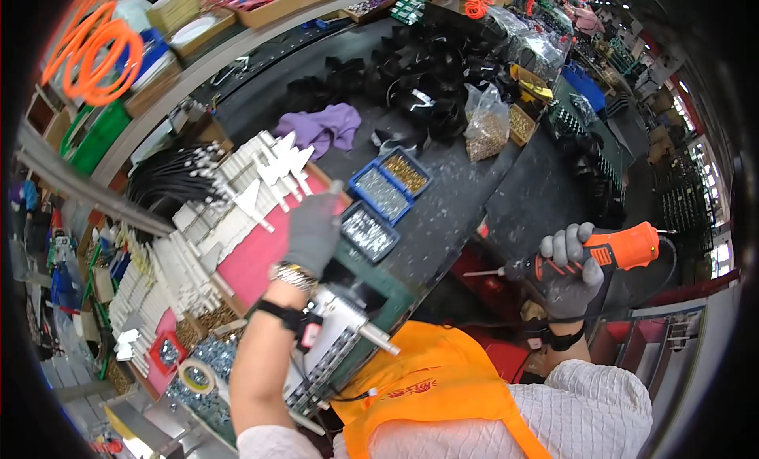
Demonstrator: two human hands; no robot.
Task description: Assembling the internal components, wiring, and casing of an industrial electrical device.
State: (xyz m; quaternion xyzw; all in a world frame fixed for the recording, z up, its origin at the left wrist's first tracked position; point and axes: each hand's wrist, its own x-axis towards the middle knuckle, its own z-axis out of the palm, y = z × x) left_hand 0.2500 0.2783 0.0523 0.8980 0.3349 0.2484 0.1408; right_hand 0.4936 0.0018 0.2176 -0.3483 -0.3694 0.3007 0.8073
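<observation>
My right hand (571,281), in a grey glove, is wrapped round an orange and black electric screwdriver (624,248), its long thin bit pointing left. My left hand (311,234), gloved too, is over the pink board (253,257), beside the white plastic parts (261,178) and a dark bin of small silvery pieces (368,232). Its fingers are drawn together; their tips and anything between them are hard to see. Just beyond stands a blue two-part bin (383,192) of silvery and brass-coloured screws. A white strip-like assembly (336,332) lies close to my left forearm.
Black curved parts (411,87) are heaped at the back, near a purple cloth (320,128) and a bag of screws (486,131). Black cables (178,174) lie at the left. A tape roll (196,375) rests on loose hardware at the near left. A metal rail (190,79) crosses the upper left.
</observation>
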